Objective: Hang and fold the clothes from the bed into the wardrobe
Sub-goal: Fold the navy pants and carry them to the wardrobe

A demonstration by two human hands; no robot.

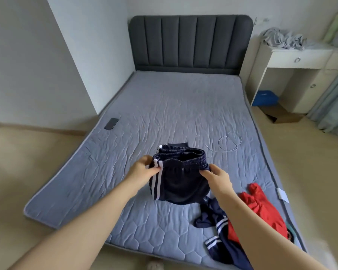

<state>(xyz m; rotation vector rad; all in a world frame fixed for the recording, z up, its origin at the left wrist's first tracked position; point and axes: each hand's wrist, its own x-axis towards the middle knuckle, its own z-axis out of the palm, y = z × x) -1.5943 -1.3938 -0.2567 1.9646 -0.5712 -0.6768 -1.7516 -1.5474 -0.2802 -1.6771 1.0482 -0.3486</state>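
Navy, soft jersey-like cloth with two white side stripes: the navy garment [180, 182], folded over on itself, is held by its gathered elastic waistband over the near middle of the bed [164, 106]. Whether its lower fold rests on the quilted cover or hangs just clear cannot be told. Your left hand [142, 170] pinches the striped edge just below the waistband, thumb on top and fingers curled beneath. Your right hand [217, 177] pinches the opposite end of the waistband, fingertips pressed together on the cloth.

Expect the piece to be light, limp and a little slippery. It will sag between your hands, and the stacked layers may slide apart if you catch one ply only. Take hold at the waistband, the thickest and firmest part, gripping all layers, or slip a flat palm under the fold when you carry it. Nothing here looks fragile.

Just beside your right forearm, at the near right corner of the bed, a red garment [261, 209] and a second navy piece [217, 228] with white-banded edges lie crumpled and overlapping, not yet folded. A phone [111, 123] lies near the left edge, and a white cable [229, 142] lies beyond the held garment. The wardrobe is not in view.
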